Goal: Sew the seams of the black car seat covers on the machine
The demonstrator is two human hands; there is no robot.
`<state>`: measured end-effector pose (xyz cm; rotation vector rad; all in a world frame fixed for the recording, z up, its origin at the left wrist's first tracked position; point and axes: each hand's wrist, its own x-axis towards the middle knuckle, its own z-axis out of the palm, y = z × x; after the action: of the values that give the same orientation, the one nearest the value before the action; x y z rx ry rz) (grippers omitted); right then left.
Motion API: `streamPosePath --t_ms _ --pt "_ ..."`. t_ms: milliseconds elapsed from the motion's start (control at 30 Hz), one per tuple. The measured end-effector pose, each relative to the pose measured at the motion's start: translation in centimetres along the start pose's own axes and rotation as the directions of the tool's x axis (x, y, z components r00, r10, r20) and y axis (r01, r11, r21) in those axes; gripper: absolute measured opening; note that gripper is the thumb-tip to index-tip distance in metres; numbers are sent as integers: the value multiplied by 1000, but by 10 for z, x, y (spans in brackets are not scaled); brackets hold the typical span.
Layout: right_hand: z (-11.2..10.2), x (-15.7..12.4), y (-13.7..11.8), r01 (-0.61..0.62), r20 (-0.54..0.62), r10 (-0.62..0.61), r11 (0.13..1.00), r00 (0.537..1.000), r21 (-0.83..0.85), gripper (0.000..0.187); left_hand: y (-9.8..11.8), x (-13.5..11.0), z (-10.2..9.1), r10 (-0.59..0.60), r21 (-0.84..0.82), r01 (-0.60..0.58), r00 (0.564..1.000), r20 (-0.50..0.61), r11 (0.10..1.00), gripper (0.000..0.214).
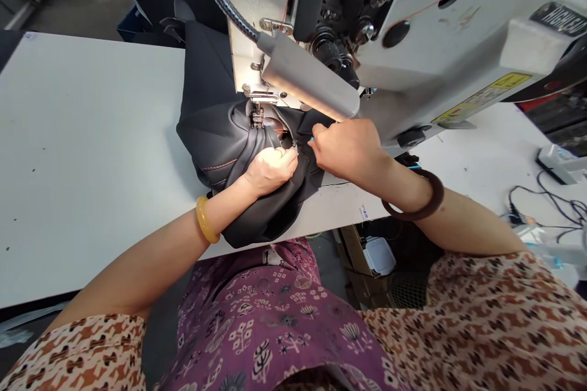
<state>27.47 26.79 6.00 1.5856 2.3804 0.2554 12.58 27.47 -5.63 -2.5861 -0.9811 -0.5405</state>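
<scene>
Black leather-like material [215,128] with orange stitching lies bunched under the presser foot [257,117] of a sewing machine [413,67]. My left hand [273,168] is closed, pinching an edge of this material just in front of the foot, beside an opening with a grey lining and orange thread. To its right, my right hand [346,146] is curled closed over the material. A small blue bit shows at its fingertips; the rest of what it holds is hidden.
A lamp [312,76] on a flexible neck hangs close above my hands. The white table [92,153] spreads to the left. Black cables [550,201] lie at the right. Below the table edge stands a cardboard box [355,250] beside a white container [380,255].
</scene>
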Motion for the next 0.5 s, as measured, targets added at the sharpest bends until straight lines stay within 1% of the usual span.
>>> streamPosePath --t_ms 67,133,267,433,500 --pt "3 1 5 -13 -17 13 1000 1000 0 35 1 0 0 -2 0 2 1000 3 1000 41" --pt "6 5 6 8 -11 -8 1000 1000 -3 35 1 1 -1 -4 2 4 1000 7 1000 40" --pt "7 20 -3 49 47 -49 999 998 -2 33 3 0 -1 2 15 -3 1000 21 1000 40" --pt "-4 32 -21 127 133 -113 986 985 -105 30 2 0 -2 22 37 -23 999 38 999 40" --pt "-10 29 -24 131 122 -115 982 986 -133 30 2 0 -2 30 44 -31 999 39 999 40"
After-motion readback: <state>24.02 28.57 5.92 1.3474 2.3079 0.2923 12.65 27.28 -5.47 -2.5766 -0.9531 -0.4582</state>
